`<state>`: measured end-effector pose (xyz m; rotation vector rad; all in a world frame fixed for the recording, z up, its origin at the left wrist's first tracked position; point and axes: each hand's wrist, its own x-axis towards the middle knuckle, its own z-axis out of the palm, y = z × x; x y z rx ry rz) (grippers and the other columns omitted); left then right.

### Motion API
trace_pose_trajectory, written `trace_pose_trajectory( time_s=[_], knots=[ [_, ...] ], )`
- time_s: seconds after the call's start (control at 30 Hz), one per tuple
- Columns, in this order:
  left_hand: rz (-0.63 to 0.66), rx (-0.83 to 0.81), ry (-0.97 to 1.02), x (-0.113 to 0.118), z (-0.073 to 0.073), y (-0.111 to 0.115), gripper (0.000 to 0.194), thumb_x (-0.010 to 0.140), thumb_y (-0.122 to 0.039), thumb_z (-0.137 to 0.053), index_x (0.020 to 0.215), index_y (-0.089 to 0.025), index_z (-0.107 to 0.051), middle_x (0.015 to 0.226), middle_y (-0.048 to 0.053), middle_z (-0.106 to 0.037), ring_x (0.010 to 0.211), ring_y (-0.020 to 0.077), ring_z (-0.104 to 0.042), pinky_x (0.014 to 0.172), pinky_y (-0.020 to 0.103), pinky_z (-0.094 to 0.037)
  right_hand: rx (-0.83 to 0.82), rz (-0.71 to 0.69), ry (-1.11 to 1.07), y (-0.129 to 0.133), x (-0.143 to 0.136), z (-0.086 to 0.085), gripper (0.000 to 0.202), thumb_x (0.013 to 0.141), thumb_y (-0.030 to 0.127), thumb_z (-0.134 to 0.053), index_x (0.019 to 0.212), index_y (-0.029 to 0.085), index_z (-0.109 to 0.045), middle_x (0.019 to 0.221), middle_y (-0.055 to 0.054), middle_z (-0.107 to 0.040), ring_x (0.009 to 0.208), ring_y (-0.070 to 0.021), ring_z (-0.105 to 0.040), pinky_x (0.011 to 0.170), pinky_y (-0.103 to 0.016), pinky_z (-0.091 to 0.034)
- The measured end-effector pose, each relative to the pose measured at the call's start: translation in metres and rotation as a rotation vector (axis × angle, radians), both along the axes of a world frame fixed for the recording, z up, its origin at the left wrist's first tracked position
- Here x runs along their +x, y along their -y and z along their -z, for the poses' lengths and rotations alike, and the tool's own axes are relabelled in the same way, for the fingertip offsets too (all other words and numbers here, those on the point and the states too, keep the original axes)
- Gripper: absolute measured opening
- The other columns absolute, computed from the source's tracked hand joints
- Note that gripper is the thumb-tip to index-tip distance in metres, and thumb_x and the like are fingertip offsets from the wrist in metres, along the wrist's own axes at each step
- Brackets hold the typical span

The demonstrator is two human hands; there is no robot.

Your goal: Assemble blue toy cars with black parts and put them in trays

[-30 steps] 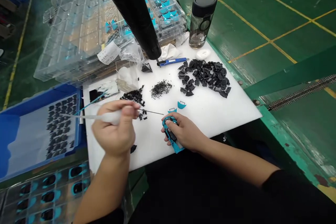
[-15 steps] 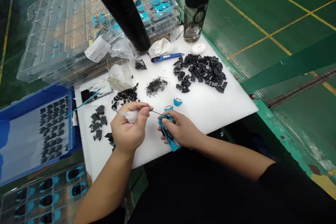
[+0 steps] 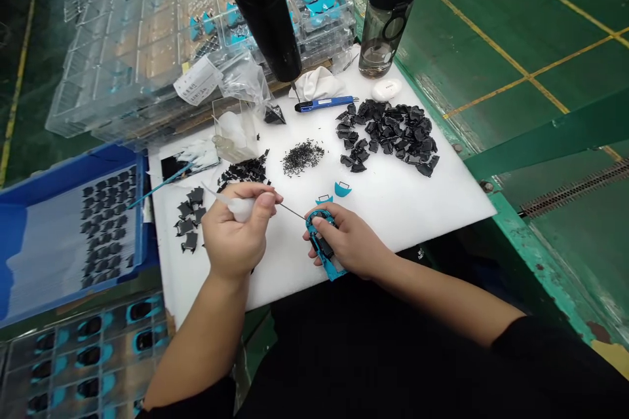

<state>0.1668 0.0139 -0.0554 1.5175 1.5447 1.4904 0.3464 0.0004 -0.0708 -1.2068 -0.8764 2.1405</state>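
On the head view's white tabletop (image 3: 417, 216), I see black pieces (image 3: 396, 134) at two o'clock, a blue tray (image 3: 141, 209) beside the tabletop at nine, green floor (image 3: 491, 0) beyond. At six, the right hand (image 3: 352, 239) clasps a teal shell (image 3: 323, 250); at eight, the left hand (image 3: 236, 232), closer to the shell than a second ago, pinches a thin rod (image 3: 293, 210).

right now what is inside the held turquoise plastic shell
Black parts show inside the turquoise plastic shell; the right hand covers part of it, hiding whatever lies underneath.

Slanted turquoise housing (image 3: 331, 266) with black parts (image 3: 325, 247) inside, thin rod (image 3: 293, 211) at its far end.
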Motion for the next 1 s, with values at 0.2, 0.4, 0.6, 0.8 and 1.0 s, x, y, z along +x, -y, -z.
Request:
trace_pose_trajectory(
  time_s=[0.2, 0.4, 0.6, 0.8, 1.0],
  knots=[
    [-0.017, -0.037, -0.062, -0.0010, -0.0018, 0.0012, 0.020, 0.085, -0.037, -0.073, 0.085, -0.017, -0.072, 0.075, 0.003, -0.071, 0.063, 0.0126, -0.065, 0.061, 0.026, -0.053, -0.003, -0.004, 0.004, -0.0004, -0.0010, 0.0006, 0.010, 0.100, 0.029, -0.047, 0.097, 0.022, -0.054, 0.084, -0.001, -0.065, 0.062, -0.0141, -0.066, 0.055, -0.027, -0.059],
    [0.000, -0.059, -0.043, -0.0017, -0.0012, 0.0011, 0.022, 0.085, -0.038, -0.072, 0.086, -0.017, -0.071, 0.075, 0.003, -0.070, 0.064, 0.0129, -0.065, 0.062, 0.026, -0.053, 0.014, 0.003, 0.006, 0.0006, -0.0011, 0.0018, 0.011, 0.099, 0.030, -0.048, 0.097, 0.022, -0.054, 0.085, -0.001, -0.066, 0.062, -0.0140, -0.067, 0.055, -0.028, -0.059],
    [-0.013, 0.020, 0.041, -0.0031, -0.0008, -0.0008, 0.019, 0.086, -0.035, -0.072, 0.083, -0.016, -0.071, 0.072, 0.003, -0.069, 0.059, 0.0108, -0.061, 0.054, 0.023, -0.050, 0.012, 0.002, 0.006, 0.0013, -0.0009, 0.0039, 0.012, 0.099, 0.031, -0.048, 0.095, 0.022, -0.055, 0.086, -0.002, -0.066, 0.062, -0.0142, -0.067, 0.055, -0.028, -0.060],
    [0.014, -0.017, 0.031, -0.0025, -0.0005, -0.0015, 0.018, 0.085, -0.034, -0.073, 0.085, -0.016, -0.072, 0.073, 0.003, -0.069, 0.060, 0.0107, -0.062, 0.057, 0.023, -0.050, 0.017, 0.003, 0.004, 0.0009, -0.0010, 0.0043, 0.011, 0.099, 0.031, -0.049, 0.096, 0.022, -0.055, 0.085, -0.002, -0.067, 0.063, -0.0148, -0.067, 0.055, -0.029, -0.060],
    [0.022, -0.049, 0.015, -0.0007, 0.0007, 0.0002, 0.018, 0.085, -0.034, -0.072, 0.084, -0.016, -0.071, 0.072, 0.003, -0.069, 0.062, 0.0121, -0.063, 0.059, 0.025, -0.052, 0.022, -0.004, 0.020, 0.0009, -0.0010, 0.0030, 0.012, 0.099, 0.031, -0.048, 0.095, 0.022, -0.055, 0.086, -0.002, -0.067, 0.063, -0.0150, -0.067, 0.055, -0.029, -0.060]
  ],
)
